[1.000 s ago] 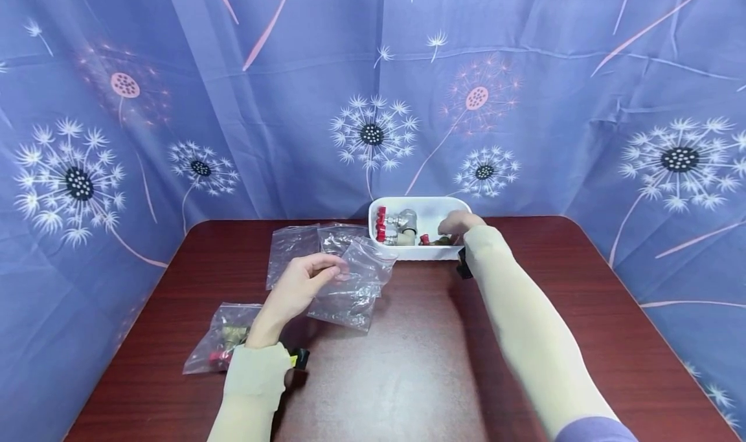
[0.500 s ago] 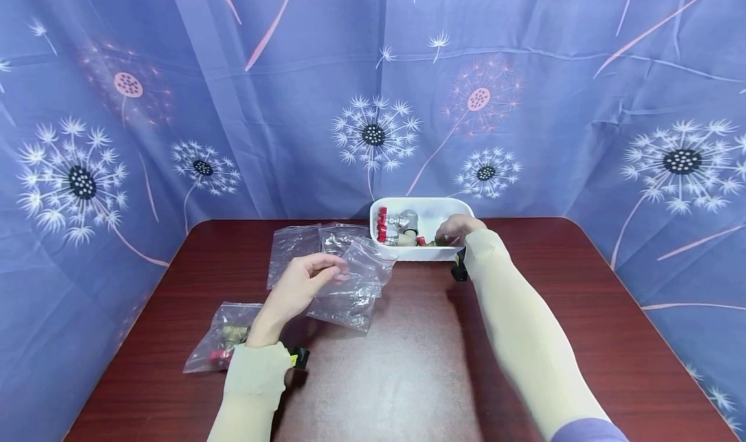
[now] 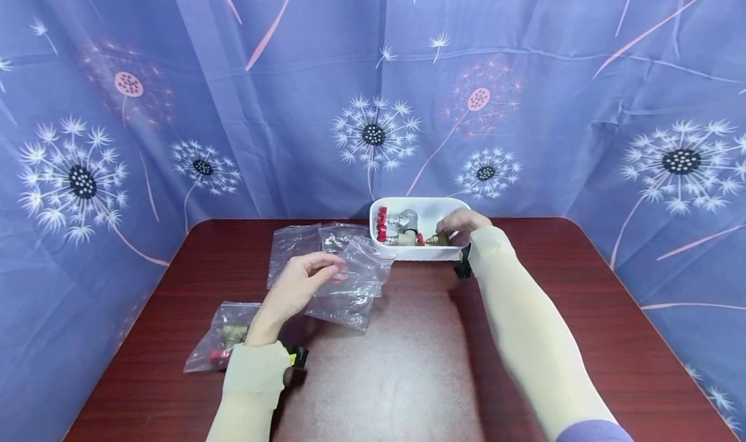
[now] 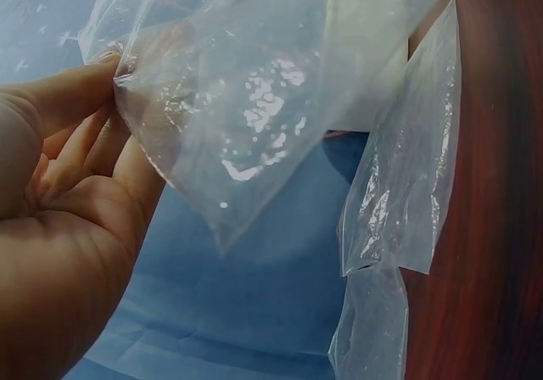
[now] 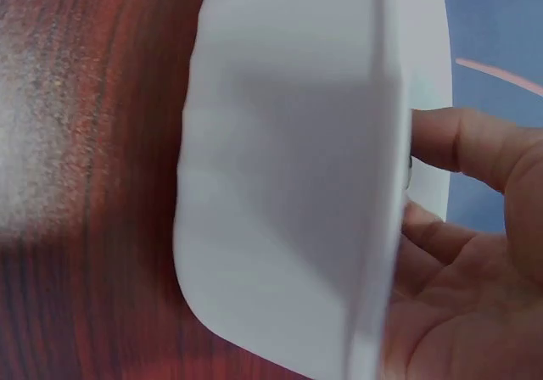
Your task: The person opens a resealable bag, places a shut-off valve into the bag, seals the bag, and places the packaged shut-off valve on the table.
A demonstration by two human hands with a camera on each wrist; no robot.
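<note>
My left hand [image 3: 297, 287] pinches a clear zip bag [image 4: 237, 117] by its edge, between thumb and fingers, above the table. The bag hangs flat and I see nothing inside it. My right hand [image 3: 463, 223] reaches over the right end of a white tray [image 3: 419, 254] and grips a brass valve [image 3: 437, 239] with a small red handle. In the right wrist view the tray wall [image 5: 280, 168] hides the fingertips and most of what they hold. At the tray's left end lie metal fittings [image 3: 408, 221] and red valve handles [image 3: 381, 224].
More clear bags [image 3: 291, 248] lie flat on the table behind my left hand. A filled bag [image 3: 224, 338] with a brass and red part inside rests by my left wrist. A blue patterned curtain [image 3: 373, 73] hangs along the back edge of the dark red table [image 3: 419, 351].
Inside the tray my right hand has shifted slightly, and more of the brass valve shows at its fingers. The left hand and its bag have hardly moved.
</note>
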